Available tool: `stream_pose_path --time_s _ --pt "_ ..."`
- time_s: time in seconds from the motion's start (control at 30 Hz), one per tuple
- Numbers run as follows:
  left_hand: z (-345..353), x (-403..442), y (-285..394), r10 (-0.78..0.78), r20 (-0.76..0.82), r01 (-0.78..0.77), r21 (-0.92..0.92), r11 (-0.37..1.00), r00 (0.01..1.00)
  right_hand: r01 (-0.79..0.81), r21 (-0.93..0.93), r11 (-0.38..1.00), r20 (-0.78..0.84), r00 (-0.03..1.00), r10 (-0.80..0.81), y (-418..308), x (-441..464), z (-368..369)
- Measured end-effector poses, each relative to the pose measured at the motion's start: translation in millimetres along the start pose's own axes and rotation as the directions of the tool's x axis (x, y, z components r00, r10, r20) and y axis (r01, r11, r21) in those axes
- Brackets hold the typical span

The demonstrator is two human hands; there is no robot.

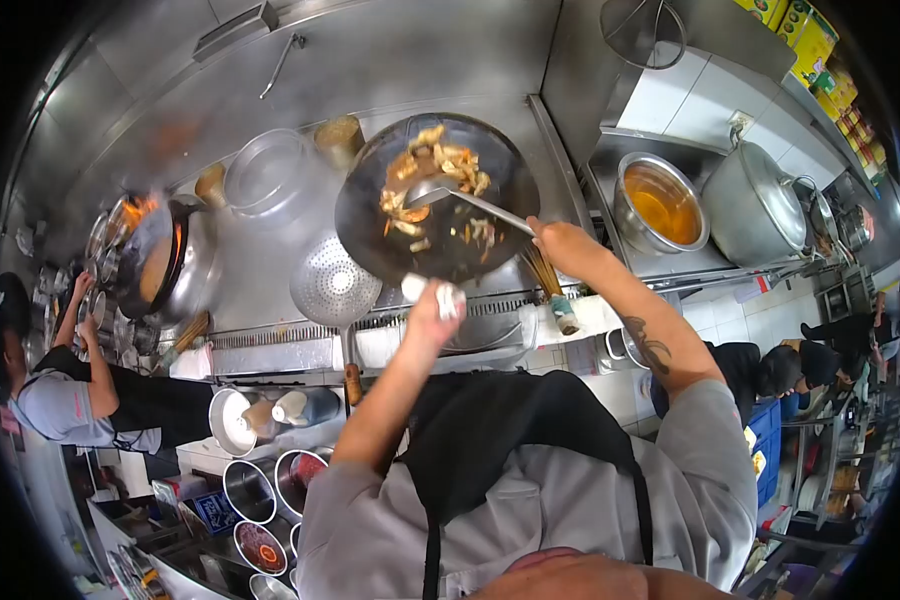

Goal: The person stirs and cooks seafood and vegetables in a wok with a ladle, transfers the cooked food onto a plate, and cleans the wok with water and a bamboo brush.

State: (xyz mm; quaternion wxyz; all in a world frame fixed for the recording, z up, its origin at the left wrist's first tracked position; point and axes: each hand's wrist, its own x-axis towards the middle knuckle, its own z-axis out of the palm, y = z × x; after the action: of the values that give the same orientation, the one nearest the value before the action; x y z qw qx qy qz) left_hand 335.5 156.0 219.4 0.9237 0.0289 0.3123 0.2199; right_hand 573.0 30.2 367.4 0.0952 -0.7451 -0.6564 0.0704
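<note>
A dark wok (370, 225) sits on the stove ahead of me, tilted. Browned food pieces (455, 160) with bits of vegetable lie in it. My right hand (567, 249) is closed around the long handle of a metal ladle (500, 213), whose bowl rests among the food. At the wok's near rim, my left hand (438, 318) grips a folded white cloth (417, 289); the wok's edge under the cloth is hidden. Close to the left hand on its left lies a perforated strainer (337, 280), its wooden-ended handle pointing towards me.
On the right stand a steel bowl of orange liquid (660, 205) and a lidded pot (760, 205). A bamboo brush (555, 295) lies by the right forearm. Seasoning containers (250, 490) stand lower left. Further left, a co-worker (80, 390) works at a flaming wok (165, 255).
</note>
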Motion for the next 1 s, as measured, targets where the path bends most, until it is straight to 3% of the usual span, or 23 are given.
stream_pose_path --time_s 0.03,0.07,0.17,0.2,0.27,0.3,0.33,0.43,0.5,0.6,0.7,0.83,0.87,0.9,0.93,1.0 --pt "16.6 13.4 18.1 0.005 -0.053 -0.006 -0.019 1.0 0.999 -0.01 0.047 0.999 0.053 0.999 0.008 -4.9 -6.0 -8.0" --pt "18.9 22.3 31.3 -0.033 0.019 0.033 0.014 0.999 0.999 -0.024 0.09 0.996 0.109 0.994 0.014 -7.9 -13.5 -17.1" --pt "50.4 -18.4 33.4 -0.056 -0.108 0.065 0.078 0.995 0.993 0.108 0.178 0.978 0.167 0.976 -0.138 -1.4 -52.5 -48.1" --pt "56.0 -30.7 33.7 -0.059 -0.074 0.066 0.1 0.993 0.996 0.09 0.182 0.979 0.184 0.975 -0.124 6.9 -52.0 -50.1" --pt "62.8 -21.5 42.2 -0.038 -0.152 0.048 0.06 0.997 0.988 0.027 0.21 0.977 0.236 0.969 -0.077 17.1 -59.3 -43.2" --pt "67.5 -15.2 44.4 -0.034 -0.188 0.043 0.044 0.998 0.982 -0.103 0.208 0.973 0.248 0.967 0.049 14.2 -53.9 -41.5" --pt "41.4 16.3 49.3 -0.04 -0.022 0.042 0.087 0.995 0.999 -0.126 0.142 0.982 0.196 0.976 0.097 19.2 -43.5 -31.1" --pt "-53.9 42.6 10.2 -0.051 0.168 0.037 0.081 0.996 0.984 -0.184 0.001 0.983 0.059 0.981 0.183 26.1 -35.2 0.9" --pt "-94.1 7.9 -13.2 -0.151 0.122 0.135 0.132 0.982 0.981 -0.156 -0.027 0.987 -0.036 0.987 0.155 20.1 -45.8 -2.9" --pt "-44.5 -20.4 -5.6 -0.051 -0.027 0.055 0.157 0.986 0.998 -0.102 0.012 0.995 0.026 0.995 0.101 5.1 -57.2 -22.5" --pt "0.6 27.1 48.1 -0.082 0.108 0.081 0.016 0.997 0.991 -0.079 0.106 0.991 0.122 0.99 0.065 -16.8 -56.3 -31.3" --pt "54.0 -22.4 44.7 -0.088 0.003 0.087 0.125 0.988 0.996 0.01 0.179 0.984 0.173 0.984 -0.042 -19.8 -54.4 -44.1" --pt "39.9 -6.1 45.6 -0.064 0.026 0.062 0.082 0.995 0.998 -0.004 0.191 0.982 0.197 0.98 -0.034 -9.3 -49.3 -31.8" --pt "34.0 9.8 52.9 -0.085 -0.067 0.092 0.108 0.99 0.994 -0.028 0.212 0.977 0.234 0.972 -0.023 -6.6 -54.5 -17.4" --pt "33.0 14.8 55.7 -0.064 -0.065 0.07 0.106 0.992 0.996 -0.104 0.247 0.963 0.273 0.961 0.034 -28.2 -52.7 -30.2" --pt "31.1 17.9 53.5 -0.059 0.005 0.059 0.06 0.996 0.998 -0.07 0.263 0.962 0.255 0.967 0.001 -14.8 -57.5 -19.7"
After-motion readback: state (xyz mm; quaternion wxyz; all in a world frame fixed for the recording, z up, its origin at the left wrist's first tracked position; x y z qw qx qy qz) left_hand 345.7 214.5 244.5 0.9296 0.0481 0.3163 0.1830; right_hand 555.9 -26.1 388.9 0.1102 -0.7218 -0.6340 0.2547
